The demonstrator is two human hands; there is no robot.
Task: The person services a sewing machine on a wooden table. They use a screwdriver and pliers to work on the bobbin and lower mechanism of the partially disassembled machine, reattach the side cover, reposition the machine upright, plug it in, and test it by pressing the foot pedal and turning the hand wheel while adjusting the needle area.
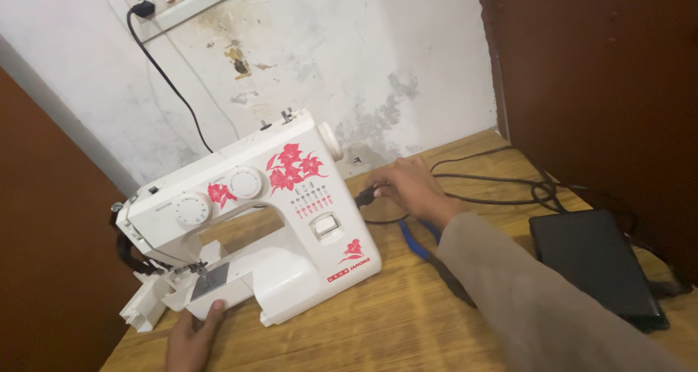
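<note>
Right hand (411, 187) pinches the stiff black plug (366, 196) beside the heavy sewing machine (262, 219); left hand (190, 336) lies open against its base at the table (378, 328) front edge

White sewing machine (276, 219) with red flowers, upright near desk's left edge; black plug (366, 196) at its right side.

Small red label (347, 272) – low on white sewing machine (291, 219) – beside red flower.
</note>
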